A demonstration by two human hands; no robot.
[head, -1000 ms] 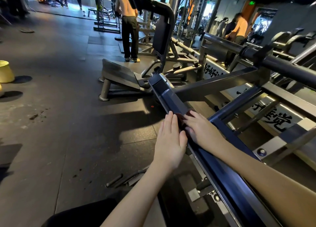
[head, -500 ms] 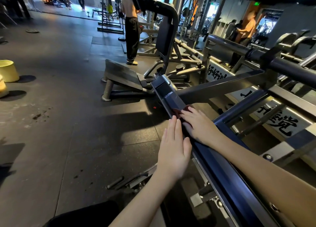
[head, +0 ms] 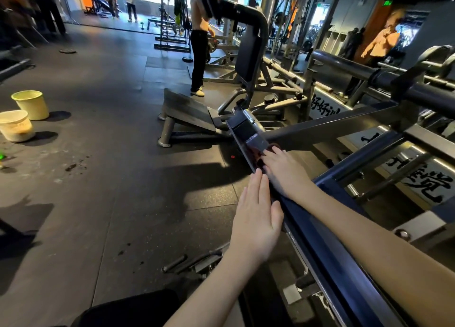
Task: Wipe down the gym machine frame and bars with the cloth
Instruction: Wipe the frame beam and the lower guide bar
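Observation:
A long dark blue frame bar [head: 320, 240] of the gym machine runs from the lower right up to the middle. My right hand [head: 283, 174] lies flat on top of it and presses a dark red cloth [head: 258, 154] against the bar; only the cloth's far edge shows past my fingers. My left hand [head: 256, 218] rests against the bar's left side just behind, fingers straight and together, holding nothing.
Two pale buckets [head: 29, 105] [head: 16, 126] stand on the dark rubber floor at the left. A footplate machine [head: 189, 114] sits beyond the bar's end. Thick crossbars [head: 369, 75] and rails fill the right. A person [head: 199, 45] stands further back.
My right hand has slid the cloth further up the bar, away from me. My left hand stayed lower on the bar, so the gap between the hands grew.

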